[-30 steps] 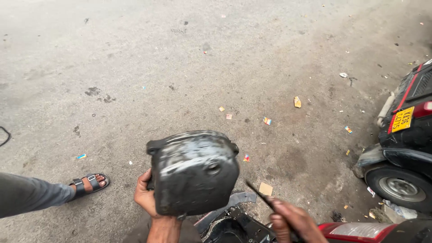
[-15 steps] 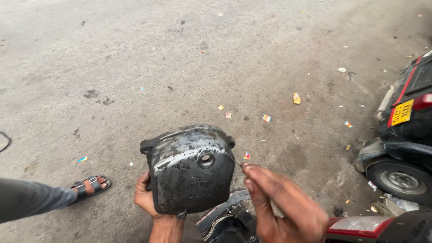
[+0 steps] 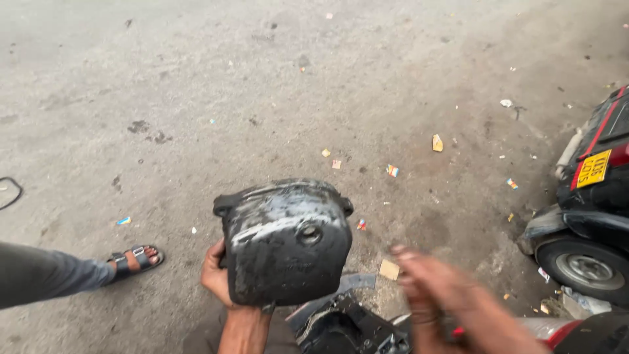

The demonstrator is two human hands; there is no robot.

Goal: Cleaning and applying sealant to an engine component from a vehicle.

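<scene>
1. A sandalled foot (image 3: pixel 134 259) rests on the ground (image 3: pixel 275 85) at far left.
2. The left hand (image 3: pixel 216 278) grips a grimy black cover (image 3: pixel 283 242), held upright above dark machine parts (image 3: pixel 341 324).
3. The right hand (image 3: pixel 445 298) is blurred; I cannot tell its grip.
4. A parked vehicle (image 3: pixel 590 216) stands at right.

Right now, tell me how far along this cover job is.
Done: the black, grimy cover is off the machine and lifted clear, gripped at its lower left edge by the left hand. In hand: the right hand is blurred in motion beside it, and whether it holds a tool cannot be told. Left: the dark machine part below sits uncovered, with the cover not set on it.
</scene>
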